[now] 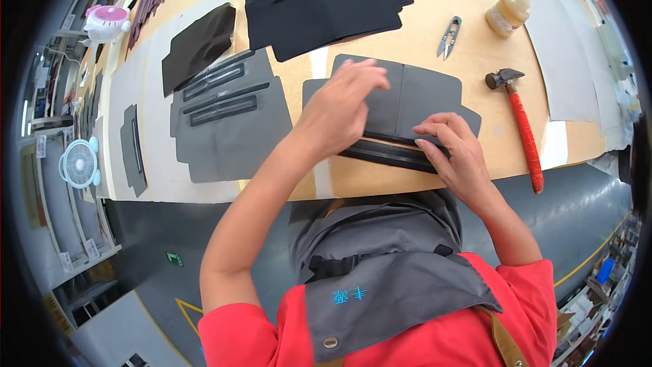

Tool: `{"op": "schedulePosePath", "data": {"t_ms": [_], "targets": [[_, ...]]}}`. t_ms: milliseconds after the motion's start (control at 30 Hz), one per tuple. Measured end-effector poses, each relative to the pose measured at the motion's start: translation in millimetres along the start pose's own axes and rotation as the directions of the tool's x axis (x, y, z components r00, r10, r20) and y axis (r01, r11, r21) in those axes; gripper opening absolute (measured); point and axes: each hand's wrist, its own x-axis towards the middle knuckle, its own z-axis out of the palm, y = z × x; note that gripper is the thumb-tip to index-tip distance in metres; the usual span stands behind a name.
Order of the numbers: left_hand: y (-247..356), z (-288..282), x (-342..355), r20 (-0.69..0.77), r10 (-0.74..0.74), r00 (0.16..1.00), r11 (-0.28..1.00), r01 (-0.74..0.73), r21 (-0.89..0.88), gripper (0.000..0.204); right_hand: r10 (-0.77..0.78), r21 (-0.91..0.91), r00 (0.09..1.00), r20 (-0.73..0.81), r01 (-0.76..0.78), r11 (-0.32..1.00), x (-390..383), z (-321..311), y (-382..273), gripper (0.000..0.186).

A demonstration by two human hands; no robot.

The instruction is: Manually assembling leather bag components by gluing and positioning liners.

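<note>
A grey, leather-like panel (pixel 428 88) with stepped corners and a centre crease lies before me at the table's near edge. Along its near side runs a long black strip (pixel 387 154), with a narrow slot between strip and panel. My left hand (pixel 343 105) is over the panel's left part, fingers bent and partly apart, with nothing visible in them. Thumb and fingers of my right hand (pixel 455 149) close together at the panel's near edge, beside the strip's right part; the exact contact is partly hidden.
Grey panels with black-framed slots (pixel 234 129), a dark brown piece (pixel 197 47) and stacked black panels (pixel 326 10) lie left and beyond. Thread snips (pixel 449 37), a glue bottle (pixel 508 13) and a red-handled hammer (pixel 521 126) are right. Small fans (pixel 80 163) stand far left.
</note>
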Motion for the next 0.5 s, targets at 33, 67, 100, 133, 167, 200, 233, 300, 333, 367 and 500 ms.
{"op": "schedulePosePath", "data": {"t_ms": [33, 67, 100, 133, 167, 200, 233, 300, 333, 367, 500], "targets": [[8, -7, -16, -0.109, -0.042, 0.993, 0.996, 0.050, 0.069, 0.037, -0.039, -0.022, 0.999, 0.003, 0.039, 0.999, 7, 1, -2, 0.015], [17, -14, -34, -0.220, -0.078, 0.972, 0.985, 0.109, 0.135, 0.034, -0.080, -0.041, 0.997, 0.008, 0.080, 0.996, 14, 4, -4, 0.014], [20, -17, -53, -0.228, -0.074, 0.971, 0.975, 0.119, 0.188, 0.032, -0.075, -0.039, 0.997, 0.013, 0.076, 0.996, 21, 11, -4, 0.014], [25, -19, -72, -0.242, -0.073, 0.968, 0.959, 0.135, 0.248, 0.030, -0.123, -0.019, 0.989, 0.079, 0.125, 0.992, 29, 18, -5, 0.013], [29, -14, -87, -0.247, -0.081, 0.966, 0.959, 0.142, 0.244, 0.030, -0.167, -0.004, 0.975, 0.145, 0.170, 0.985, 34, 24, -6, 0.012], [32, -8, -100, -0.219, -0.093, 0.971, 0.950, 0.152, 0.274, 0.030, -0.167, -0.007, 0.974, 0.155, 0.170, 0.985, 38, 30, -8, 0.012], [33, -6, -109, -0.194, -0.111, 0.975, 0.937, 0.168, 0.307, 0.031, -0.181, -0.005, 0.966, 0.185, 0.185, 0.983, 42, 39, -10, 0.012], [33, 1, -115, -0.185, -0.120, 0.975, 0.930, 0.176, 0.323, 0.034, -0.216, -0.029, 0.959, 0.181, 0.225, 0.974, 45, 53, -12, 0.014], [33, 3, -117, -0.168, -0.118, 0.979, 0.923, 0.170, 0.345, 0.037, -0.222, -0.029, 0.956, 0.193, 0.232, 0.972, 45, 57, -13, 0.014], [29, 6, -122, -0.153, -0.120, 0.981, 0.915, 0.169, 0.366, 0.038, -0.226, -0.061, 0.956, 0.188, 0.241, 0.969, 45, 60, -14, 0.013], [28, 5, -124, -0.151, -0.133, 0.980, 0.916, 0.179, 0.359, 0.039, -0.204, -0.142, 0.958, 0.200, 0.235, 0.962, 49, 64, -22, 0.014]]}}
